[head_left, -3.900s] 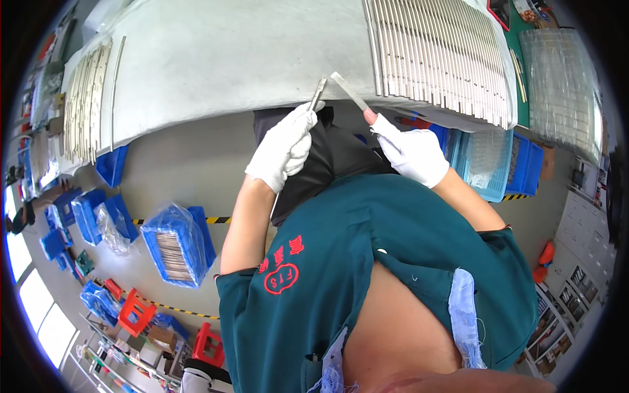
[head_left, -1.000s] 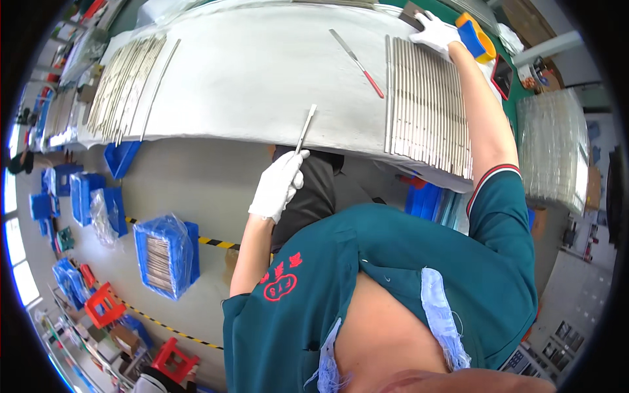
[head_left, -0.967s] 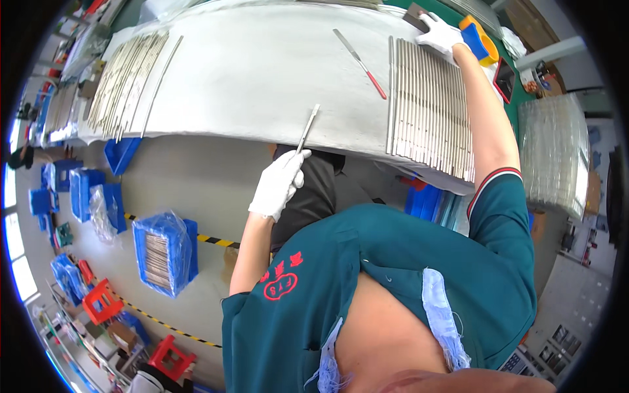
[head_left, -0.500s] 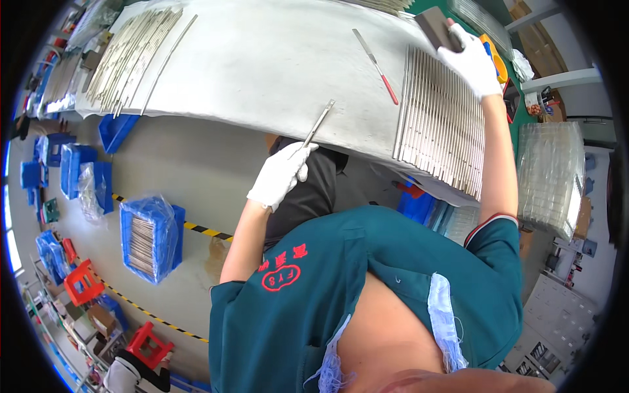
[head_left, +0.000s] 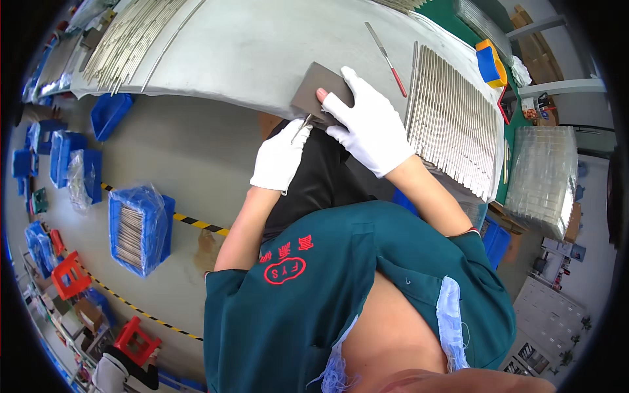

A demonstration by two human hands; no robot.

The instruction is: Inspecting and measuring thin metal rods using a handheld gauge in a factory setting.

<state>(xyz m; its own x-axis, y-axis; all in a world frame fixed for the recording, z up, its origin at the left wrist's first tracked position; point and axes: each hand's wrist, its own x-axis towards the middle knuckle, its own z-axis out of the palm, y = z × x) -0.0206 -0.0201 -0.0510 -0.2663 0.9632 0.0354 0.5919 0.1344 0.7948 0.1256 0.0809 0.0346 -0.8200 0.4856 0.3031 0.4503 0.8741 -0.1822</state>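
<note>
Grey and broad, the worktable (head_left: pixel 262 52) curves across the top of your view, with concrete floor below it marked by a yellow-and-black striped line (head_left: pixel 196 223).

Your right hand (head_left: pixel 370 128), in a white glove, grasps a dark grey abrasive block (head_left: pixel 314 88) at the table's near edge, fingers spread over its right side and the bare tip of one finger showing through the glove against it. Your left hand (head_left: pixel 282 157), also gloved in white, is closed in a pinch around a thin metal rod (head_left: pixel 303 126), whose upper end touches the lower edge of the block. Both hands meet just in front of your black trousers, over the table's edge.

Just right of your right hand lies a wide row of metal rods (head_left: pixel 452 124) set side by side on the table (one extra rod rests along its left border). Beyond the block, a slim file with a red handle (head_left: pixel 386 56) lies alone on the grey surface. A second batch of rods (head_left: pixel 131 36) fans out at the far left of the table. A blue-and-yellow box (head_left: pixel 491 62) sits past the rod row, and a stack of clear plastic trays (head_left: pixel 544 177) stands at the right. Blue bins (head_left: pixel 141 229) of bagged rods stand on the floor to your left.
</note>
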